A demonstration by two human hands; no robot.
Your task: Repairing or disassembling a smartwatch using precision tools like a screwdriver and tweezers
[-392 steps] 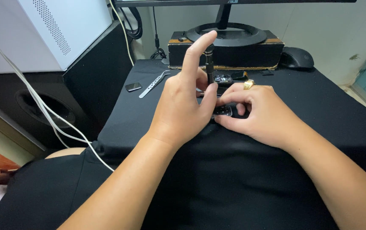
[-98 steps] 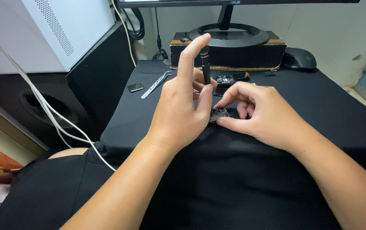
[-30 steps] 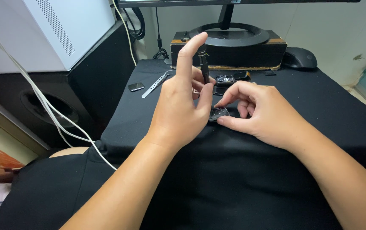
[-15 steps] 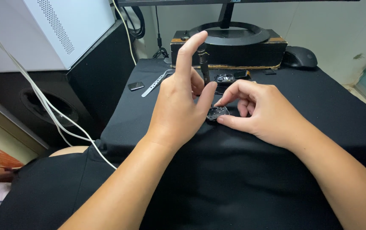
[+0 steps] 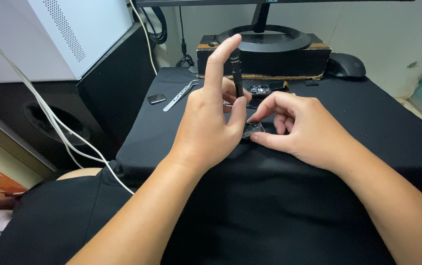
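My left hand (image 5: pixel 210 128) stands upright over the black-draped bench (image 5: pixel 378 113), clamped on a slim precision screwdriver (image 5: pixel 237 73): thumb and middle fingers close round the shaft while the forefinger reaches up and caps the top end, which I read as a way to press down along the axis and leave the lower fingers free to turn it. The driver is near vertical, its tip hidden behind my palm, so I cannot tell whether it is seated in anything. My right hand (image 5: pixel 305 128) lies low on the cloth, thumb and forefinger pinched together on a small dark part (image 5: pixel 252 129), round-looking and studded; probably a watch case or movement, but too small to be sure. It sits on the cloth directly under the driver, between the two hands, and the pinch looks meant to keep it from spinning or sliding. Beyond it, near the monitor stand (image 5: pixel 265 40) on its black box (image 5: pixel 279 60), lies a second small dark piece (image 5: pixel 259 90), apart from the one being held. A pair of metal tweezers (image 5: pixel 180 95) and a small dark flat tile (image 5: pixel 156 98) rest to the left rear, within reach but clear of the working spot. A computer mouse (image 5: pixel 347 65) sits at the far right, a white computer case (image 5: pixel 59 34) on a dark speaker to the left, with white cables (image 5: pixel 59 130) hanging past the bench edge.
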